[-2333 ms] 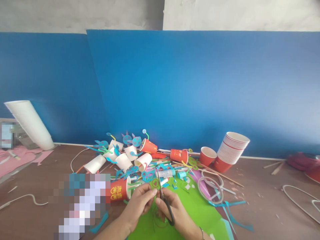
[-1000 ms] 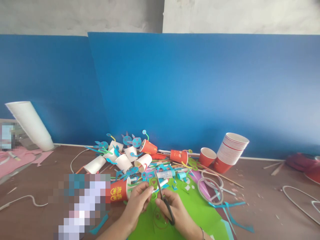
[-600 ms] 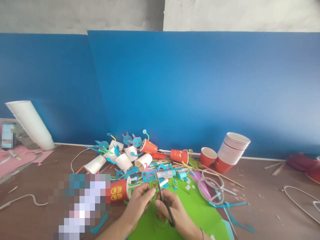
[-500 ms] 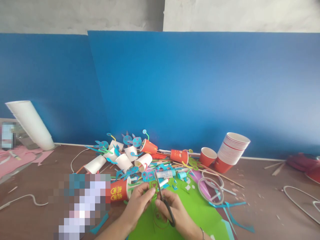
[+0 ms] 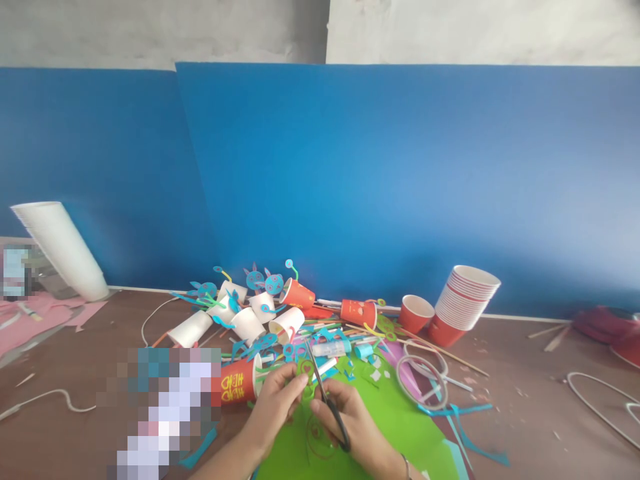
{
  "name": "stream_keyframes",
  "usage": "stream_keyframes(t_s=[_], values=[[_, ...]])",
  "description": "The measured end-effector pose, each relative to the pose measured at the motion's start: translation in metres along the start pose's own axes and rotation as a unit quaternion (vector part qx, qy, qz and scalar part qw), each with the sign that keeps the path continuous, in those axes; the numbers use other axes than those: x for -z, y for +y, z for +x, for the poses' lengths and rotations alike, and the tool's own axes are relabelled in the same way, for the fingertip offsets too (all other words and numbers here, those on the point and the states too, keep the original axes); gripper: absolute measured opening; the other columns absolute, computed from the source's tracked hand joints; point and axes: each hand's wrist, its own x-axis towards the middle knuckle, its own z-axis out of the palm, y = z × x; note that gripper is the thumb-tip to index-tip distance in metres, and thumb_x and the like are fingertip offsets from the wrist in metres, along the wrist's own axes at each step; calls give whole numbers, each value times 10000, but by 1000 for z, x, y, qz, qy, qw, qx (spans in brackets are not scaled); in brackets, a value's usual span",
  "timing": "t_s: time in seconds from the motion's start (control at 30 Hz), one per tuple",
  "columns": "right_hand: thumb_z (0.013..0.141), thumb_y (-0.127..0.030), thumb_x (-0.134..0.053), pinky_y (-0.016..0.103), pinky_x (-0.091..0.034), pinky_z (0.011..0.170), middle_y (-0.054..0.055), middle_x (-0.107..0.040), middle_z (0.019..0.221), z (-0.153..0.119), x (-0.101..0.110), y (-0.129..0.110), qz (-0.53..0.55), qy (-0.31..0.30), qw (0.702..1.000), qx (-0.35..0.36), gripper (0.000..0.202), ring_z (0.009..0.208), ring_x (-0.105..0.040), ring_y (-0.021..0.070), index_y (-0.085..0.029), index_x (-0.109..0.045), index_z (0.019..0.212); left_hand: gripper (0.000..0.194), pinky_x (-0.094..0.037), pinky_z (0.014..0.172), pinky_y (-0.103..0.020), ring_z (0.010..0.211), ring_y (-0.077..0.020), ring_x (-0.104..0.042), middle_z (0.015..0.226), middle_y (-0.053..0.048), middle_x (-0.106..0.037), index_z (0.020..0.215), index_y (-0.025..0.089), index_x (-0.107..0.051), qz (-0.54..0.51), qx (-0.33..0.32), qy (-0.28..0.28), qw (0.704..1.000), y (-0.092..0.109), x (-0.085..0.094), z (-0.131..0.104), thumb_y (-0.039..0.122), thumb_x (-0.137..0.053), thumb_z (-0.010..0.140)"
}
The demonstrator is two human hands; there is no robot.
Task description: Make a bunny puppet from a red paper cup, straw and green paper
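The right hand is wrapped around the scissors, while the left hand pinches a small green paper piece just beside them. Trimming its edge looks like the step in hand, and the next snip likely calls for turning it gently. Below spreads a green sheet; a red cup lies on its side near the left hand
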Motion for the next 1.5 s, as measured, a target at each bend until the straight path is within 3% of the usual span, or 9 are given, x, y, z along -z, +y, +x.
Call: stream_keyframes(t_s=[0.23,0.37,0.8,1.07,1.5], values=[[652,-598,-686,175,-288,378,-83,-422,451,0,1,-1,-8,-2,1000,0,472,390,-371,57,-172,-488,695,376,-199,388,-195,393,-64,-263,453,101,-323,613,206,-427,24,-35,-25,999,1,2,2,527,-607,693],[668,-600,-672,173,-277,369,-94,-399,440,0,2,-1,-9,-4,1000,1,467,373,-342,48,-175,-478,683,364,-215,383,-197,401,-71,-268,457,98,-320,626,205,-446,41,-41,-41,997,1,5,4,531,-581,712],[669,-543,-697,169,-250,343,-112,-364,410,2,3,-3,-20,-2,1000,-20,422,335,-286,36,-181,-480,670,344,-228,378,-190,413,-76,-272,464,97,-324,623,215,-409,62,-30,-19,997,1,7,5,510,-556,722],[656,-551,-698,175,-307,390,-77,-455,458,0,2,1,-14,-15,1000,-10,434,394,-400,62,-168,-497,686,374,-198,397,-202,408,-67,-266,462,97,-311,585,209,-396,58,-58,-2,997,0,6,6,513,-562,727],[672,-522,-700,183,-307,399,-78,-442,465,-1,2,-5,-12,-16,1000,-2,411,405,-387,62,-169,-489,681,382,-188,389,-201,401,-67,-249,453,101,-292,584,214,-387,49,-48,-5,998,2,3,3,517,-575,719]])
